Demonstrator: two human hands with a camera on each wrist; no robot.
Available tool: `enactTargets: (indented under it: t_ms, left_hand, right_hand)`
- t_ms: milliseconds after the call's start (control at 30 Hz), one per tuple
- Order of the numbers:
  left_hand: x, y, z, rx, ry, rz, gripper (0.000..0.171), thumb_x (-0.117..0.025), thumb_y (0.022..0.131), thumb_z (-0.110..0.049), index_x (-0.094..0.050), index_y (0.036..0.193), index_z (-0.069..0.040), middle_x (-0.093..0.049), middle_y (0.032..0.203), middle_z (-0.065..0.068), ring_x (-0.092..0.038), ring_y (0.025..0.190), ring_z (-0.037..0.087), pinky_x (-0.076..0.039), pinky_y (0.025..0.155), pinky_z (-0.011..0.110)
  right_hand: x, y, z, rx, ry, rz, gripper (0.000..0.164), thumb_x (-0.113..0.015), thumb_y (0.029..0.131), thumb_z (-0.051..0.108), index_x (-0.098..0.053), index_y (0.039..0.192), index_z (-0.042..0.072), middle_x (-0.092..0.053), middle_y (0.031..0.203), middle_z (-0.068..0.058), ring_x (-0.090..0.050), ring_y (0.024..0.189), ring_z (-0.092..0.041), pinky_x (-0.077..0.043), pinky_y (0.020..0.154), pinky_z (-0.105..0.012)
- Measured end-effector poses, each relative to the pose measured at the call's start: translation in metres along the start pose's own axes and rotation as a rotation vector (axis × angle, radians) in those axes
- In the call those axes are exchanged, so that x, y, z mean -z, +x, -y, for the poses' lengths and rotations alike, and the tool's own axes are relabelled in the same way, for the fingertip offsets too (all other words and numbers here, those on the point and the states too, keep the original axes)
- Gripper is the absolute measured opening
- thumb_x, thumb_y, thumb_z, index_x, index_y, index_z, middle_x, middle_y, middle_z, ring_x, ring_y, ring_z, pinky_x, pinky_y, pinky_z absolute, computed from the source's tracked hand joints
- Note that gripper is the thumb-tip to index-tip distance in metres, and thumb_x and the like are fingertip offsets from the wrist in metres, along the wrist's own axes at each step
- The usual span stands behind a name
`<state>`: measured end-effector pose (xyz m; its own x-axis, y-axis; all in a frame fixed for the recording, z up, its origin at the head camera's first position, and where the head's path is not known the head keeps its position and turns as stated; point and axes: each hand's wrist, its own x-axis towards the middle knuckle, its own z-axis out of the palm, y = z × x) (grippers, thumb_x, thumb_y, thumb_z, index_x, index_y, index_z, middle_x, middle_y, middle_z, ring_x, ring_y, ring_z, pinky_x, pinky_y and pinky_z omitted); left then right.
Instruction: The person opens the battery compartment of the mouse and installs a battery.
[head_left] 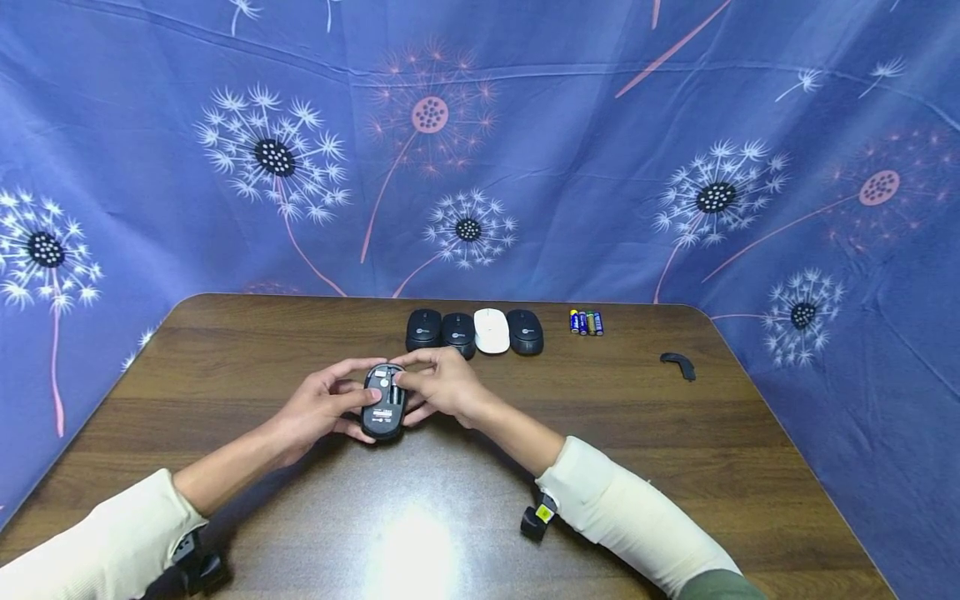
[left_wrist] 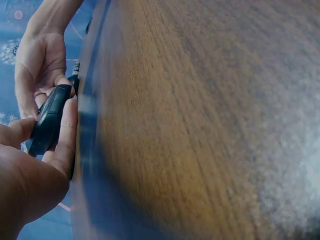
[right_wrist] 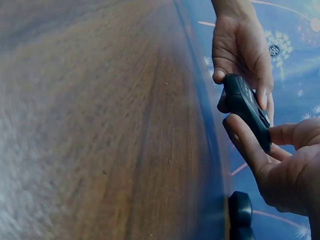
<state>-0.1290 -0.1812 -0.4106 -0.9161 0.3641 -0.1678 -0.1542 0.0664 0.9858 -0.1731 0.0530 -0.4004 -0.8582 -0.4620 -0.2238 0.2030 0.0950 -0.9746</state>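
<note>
Over wood-grained tabletop (head_left: 637, 433), left grip (head_left: 317, 408) and right grip (head_left: 447, 387) around an oval black mouse (head_left: 383, 422)

Black mouse (right_wrist: 244, 106) is held between both hands, tilted, seen mostly side-on. Upper end is gripped by left hand (right_wrist: 243, 55); lower end is pinched by right hand (right_wrist: 294, 172), one finger laid along the near side. Blurred wood tabletop (right_wrist: 100, 125) is shown at left, blue flower-print cloth (right_wrist: 295, 42) behind. Dark rounded objects (right_wrist: 241, 210) are cut off at bottom.
</note>
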Motion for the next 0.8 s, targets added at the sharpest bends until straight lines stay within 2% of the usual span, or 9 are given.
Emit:
enactTargets:
  t_ms: [100,200,500,667,800]
  left_hand:
    - [0.0,0.0,-0.001,0.002,-0.001,0.003,0.063,-0.069,0.112,-0.008,-0.044,0.17,-0.004,-0.08,0.114,0.011,-0.081,0.095,0.022,-0.075,0.08,0.05]
    - [0.001,-0.001,-0.001,0.007,-0.01,0.012,0.063,-0.068,0.113,-0.009,-0.043,0.171,-0.005,-0.079,0.117,0.012,-0.082,0.098,0.022,-0.075,0.082,0.051]
    - [0.008,-0.002,-0.001,0.014,-0.021,0.046,0.063,-0.063,0.117,-0.014,-0.038,0.174,-0.007,-0.073,0.132,0.022,-0.081,0.108,0.024,-0.073,0.09,0.052]
    - [0.01,-0.003,-0.001,0.02,-0.029,0.029,0.064,-0.063,0.117,-0.013,-0.036,0.174,-0.006,-0.075,0.131,0.019,-0.081,0.107,0.024,-0.074,0.091,0.052]
    - [0.012,-0.003,-0.002,0.013,-0.027,0.007,0.064,-0.064,0.116,-0.013,-0.037,0.174,-0.006,-0.075,0.128,0.016,-0.082,0.105,0.023,-0.074,0.089,0.052]
  right_hand:
    - [-0.003,-0.002,0.003,0.032,-0.076,-0.023,0.032,-0.071,0.109,0.003,-0.075,0.14,-0.001,-0.084,0.107,-0.03,-0.08,0.068,-0.02,-0.073,0.063,-0.041]
    - [-0.004,-0.003,0.003,0.049,-0.101,-0.029,0.032,-0.071,0.109,0.003,-0.074,0.14,-0.002,-0.083,0.106,-0.03,-0.08,0.069,-0.02,-0.072,0.063,-0.04]
    - [-0.002,-0.002,0.002,0.071,-0.085,0.017,0.037,-0.07,0.112,0.009,-0.071,0.148,-0.001,-0.082,0.116,-0.031,-0.086,0.084,-0.031,-0.074,0.071,-0.044]
    - [-0.003,0.001,0.002,0.079,-0.074,0.036,0.038,-0.069,0.113,0.011,-0.07,0.149,0.0,-0.082,0.12,-0.031,-0.087,0.088,-0.034,-0.074,0.073,-0.042]
    - [-0.005,0.003,0.002,0.071,-0.048,0.029,0.038,-0.068,0.114,0.011,-0.069,0.151,0.001,-0.081,0.124,-0.031,-0.086,0.085,-0.028,-0.074,0.073,-0.04]
